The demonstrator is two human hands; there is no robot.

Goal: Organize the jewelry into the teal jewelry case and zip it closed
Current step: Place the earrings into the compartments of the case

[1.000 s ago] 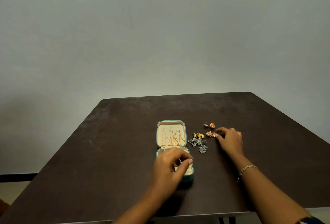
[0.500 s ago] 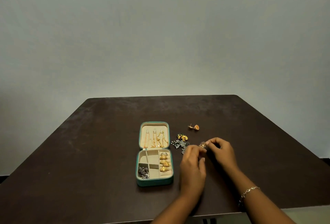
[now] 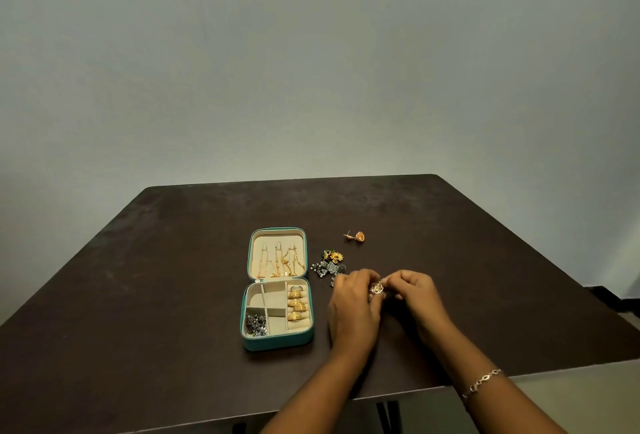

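The teal jewelry case [image 3: 277, 343] lies open on the dark table, with gold chains hung in its lid [image 3: 277, 255]. Gold rings [image 3: 297, 305] fill its right slot and dark beaded pieces [image 3: 255, 324] its front left compartment. Just right of the case, my left hand [image 3: 353, 309] and my right hand [image 3: 417, 295] meet and pinch a small gold earring [image 3: 376, 287] between their fingertips. Loose on the table behind my hands lie a yellow flower piece [image 3: 333, 255], a grey beaded cluster [image 3: 327, 268] and an orange stud earring [image 3: 356, 236].
The dark brown table [image 3: 173, 277] runs to a plain grey wall at the back. Its front edge passes under my forearms. A silver bracelet [image 3: 481, 381] sits on my right wrist.
My left hand left the case's tray and came right to meet my right hand. My right hand lifted a gold earring from the table, and both hands now pinch it.
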